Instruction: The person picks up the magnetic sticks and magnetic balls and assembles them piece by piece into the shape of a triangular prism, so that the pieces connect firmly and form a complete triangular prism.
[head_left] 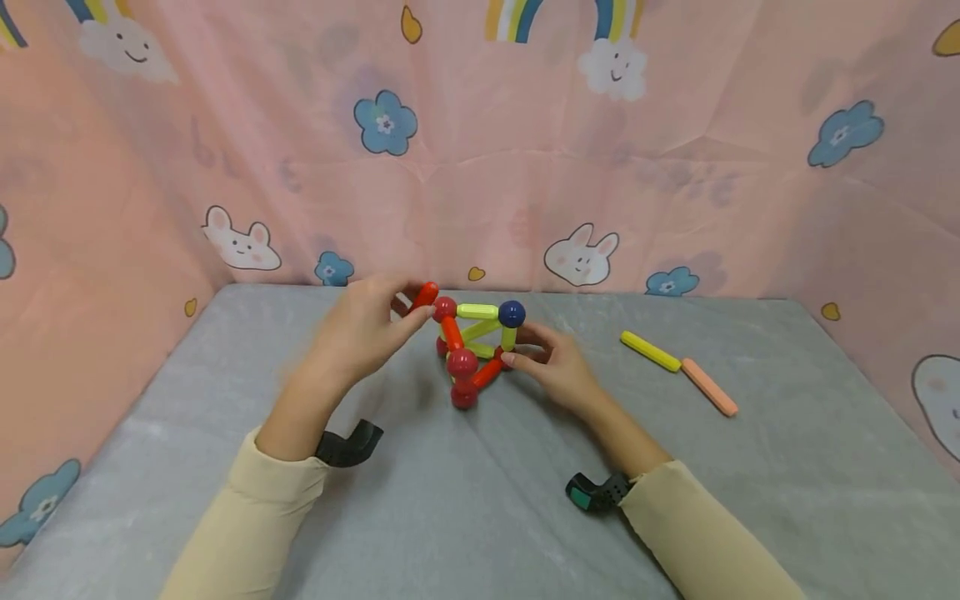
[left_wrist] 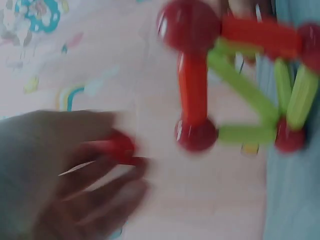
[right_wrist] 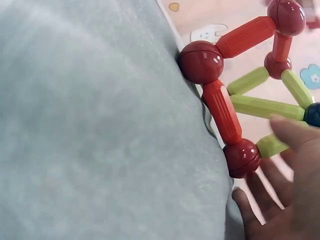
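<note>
A standing frame of balls and rods, a magnetic building set (head_left: 462,364), rests on the grey cloth, with red balls, one blue ball (head_left: 512,314), and red and yellow-green rods. My left hand (head_left: 357,330) pinches a loose red rod (head_left: 425,295) beside the frame's upper left ball. In the left wrist view that hand (left_wrist: 95,175) is blurred, its rod (left_wrist: 120,147) apart from the frame. My right hand (head_left: 558,367) holds the frame at its lower right red ball (right_wrist: 243,158), thumb in front and fingers behind the upright yellow-green rod (right_wrist: 272,145).
To the right on the cloth (head_left: 480,508) lie a yellow rod (head_left: 650,351) and an orange rod (head_left: 709,387), end to end. A pink patterned curtain (head_left: 465,192) hangs behind and at both sides. Each wrist wears a black camera mount (head_left: 349,443).
</note>
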